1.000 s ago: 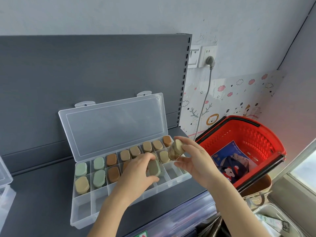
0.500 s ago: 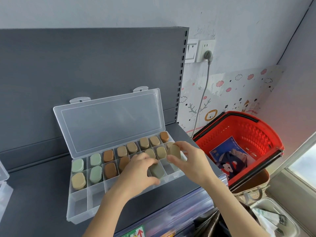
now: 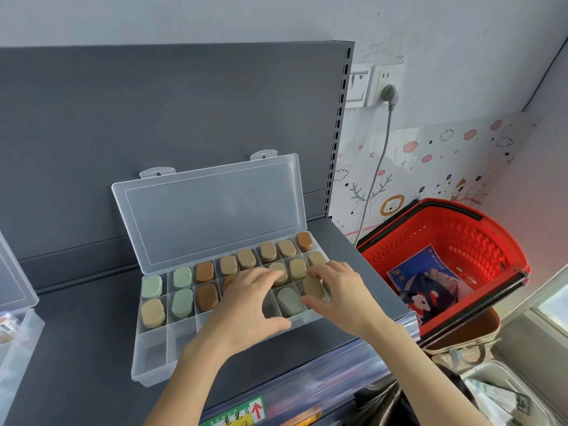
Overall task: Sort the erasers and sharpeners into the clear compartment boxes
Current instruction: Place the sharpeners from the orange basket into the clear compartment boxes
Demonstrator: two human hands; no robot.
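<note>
Pinching khaki eraser [image 3: 313, 287] — long axis front-to-back — right hand [image 3: 341, 292].

Green shelf-edge label [image 3: 229, 417] reads, perhaps, "卷笔刀" over a "2", beside a red up-arrow [image 3: 257, 410]

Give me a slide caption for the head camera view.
Right hand pinches a tan piece over the open clear compartment box, left hand spread alongside.
</note>
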